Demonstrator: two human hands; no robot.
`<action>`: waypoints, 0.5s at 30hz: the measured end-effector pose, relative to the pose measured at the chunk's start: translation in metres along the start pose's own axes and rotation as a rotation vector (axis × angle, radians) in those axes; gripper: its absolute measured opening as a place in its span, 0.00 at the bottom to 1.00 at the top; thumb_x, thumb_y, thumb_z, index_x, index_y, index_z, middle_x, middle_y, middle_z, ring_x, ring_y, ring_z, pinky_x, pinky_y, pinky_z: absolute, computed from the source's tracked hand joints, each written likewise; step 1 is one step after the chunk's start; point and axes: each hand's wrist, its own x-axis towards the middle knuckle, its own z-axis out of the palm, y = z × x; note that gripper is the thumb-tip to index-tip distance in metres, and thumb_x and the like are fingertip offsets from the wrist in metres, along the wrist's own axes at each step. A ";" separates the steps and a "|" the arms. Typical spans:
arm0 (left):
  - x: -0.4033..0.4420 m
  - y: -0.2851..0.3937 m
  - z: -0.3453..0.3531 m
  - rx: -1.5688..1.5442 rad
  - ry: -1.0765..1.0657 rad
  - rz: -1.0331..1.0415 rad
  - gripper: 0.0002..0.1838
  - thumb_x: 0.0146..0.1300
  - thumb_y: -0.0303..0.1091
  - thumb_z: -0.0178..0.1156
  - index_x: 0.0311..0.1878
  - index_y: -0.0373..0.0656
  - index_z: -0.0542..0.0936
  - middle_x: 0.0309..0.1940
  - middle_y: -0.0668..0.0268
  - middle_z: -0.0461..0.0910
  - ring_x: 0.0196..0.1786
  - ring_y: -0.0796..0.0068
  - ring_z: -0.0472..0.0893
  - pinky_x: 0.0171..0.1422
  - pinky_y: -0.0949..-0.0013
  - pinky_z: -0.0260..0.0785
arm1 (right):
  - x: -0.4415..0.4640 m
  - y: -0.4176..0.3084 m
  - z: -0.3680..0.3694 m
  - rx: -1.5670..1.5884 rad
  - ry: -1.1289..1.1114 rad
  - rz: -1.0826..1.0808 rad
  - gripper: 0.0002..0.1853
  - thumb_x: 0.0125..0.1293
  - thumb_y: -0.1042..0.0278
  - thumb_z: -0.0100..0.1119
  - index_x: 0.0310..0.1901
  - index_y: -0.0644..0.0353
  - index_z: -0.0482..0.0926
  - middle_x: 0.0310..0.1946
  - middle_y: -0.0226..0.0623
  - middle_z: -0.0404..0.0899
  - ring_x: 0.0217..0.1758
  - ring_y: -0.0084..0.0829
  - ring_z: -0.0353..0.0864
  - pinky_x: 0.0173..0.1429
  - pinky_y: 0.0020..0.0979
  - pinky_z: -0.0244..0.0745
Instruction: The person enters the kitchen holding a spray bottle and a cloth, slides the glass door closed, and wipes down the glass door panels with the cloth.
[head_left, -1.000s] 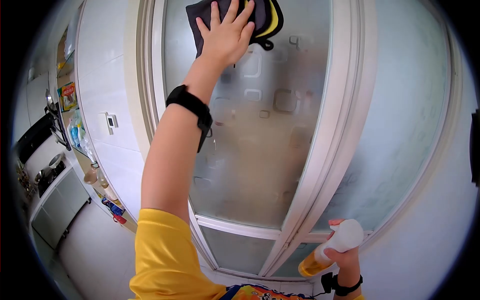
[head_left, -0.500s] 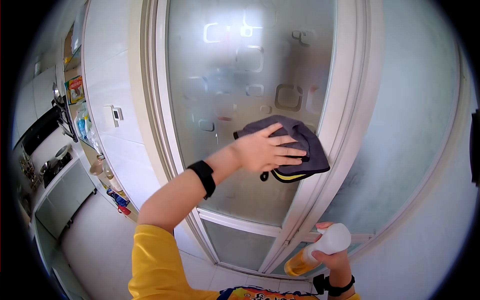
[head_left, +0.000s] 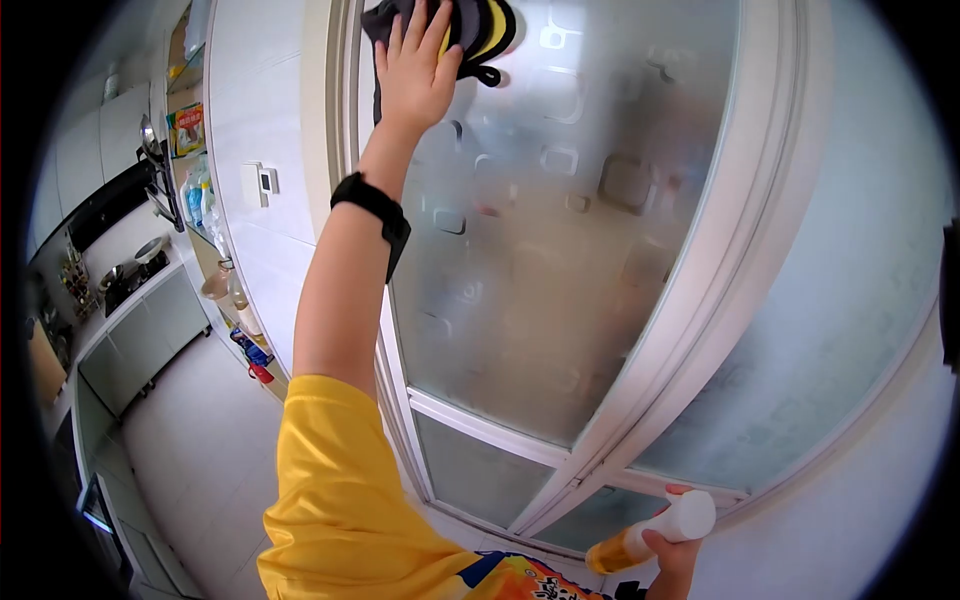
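My left hand [head_left: 418, 82] lies flat with its fingers spread on a dark grey cloth with black and yellow edging [head_left: 493, 32]. It presses the cloth against the upper left of a frosted glass door panel [head_left: 540, 270] with square patterns. A black band circles my left wrist. Low on the right, my right hand [head_left: 675, 545] is closed round a spray bottle [head_left: 620, 548] with a white top and amber liquid. The bottle is tilted, its white top up and to the right.
White door frames [head_left: 690, 290] border the glass, with a second frosted panel [head_left: 820, 330] to the right. At the left are a wall switch [head_left: 267, 182], shelves holding packets and bottles [head_left: 190, 195], and a kitchen counter [head_left: 150, 310] with a stove and pans.
My left hand and the cloth have moved from the panel's lower right, where they were half a second ago, up to its upper left. My right hand still holds the bottle, now lower in view.
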 end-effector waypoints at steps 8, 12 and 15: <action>-0.110 0.141 -0.024 -0.026 -0.403 0.055 0.20 0.53 0.39 0.52 0.50 0.48 0.72 0.52 0.58 0.65 0.66 0.43 0.50 0.60 0.31 0.38 | 0.000 0.008 0.007 -0.028 -0.084 0.128 0.34 0.30 0.73 0.68 0.47 0.61 0.69 0.45 0.34 0.71 0.36 0.23 0.73 0.42 0.26 0.70; -0.142 0.195 -0.028 -0.231 -0.540 0.371 0.31 0.51 0.44 0.54 0.62 0.61 0.62 0.64 0.72 0.57 0.64 0.58 0.58 0.60 0.37 0.44 | 0.004 0.016 0.018 0.002 -0.152 0.053 0.34 0.32 0.75 0.69 0.48 0.61 0.69 0.46 0.34 0.71 0.37 0.24 0.73 0.43 0.26 0.70; -0.160 0.176 -0.038 -0.249 -0.647 0.611 0.28 0.54 0.48 0.50 0.62 0.65 0.62 0.64 0.79 0.56 0.60 0.69 0.61 0.63 0.45 0.47 | 0.003 0.014 0.027 -0.020 -0.135 0.054 0.37 0.28 0.75 0.69 0.48 0.59 0.68 0.45 0.34 0.72 0.37 0.25 0.73 0.41 0.26 0.70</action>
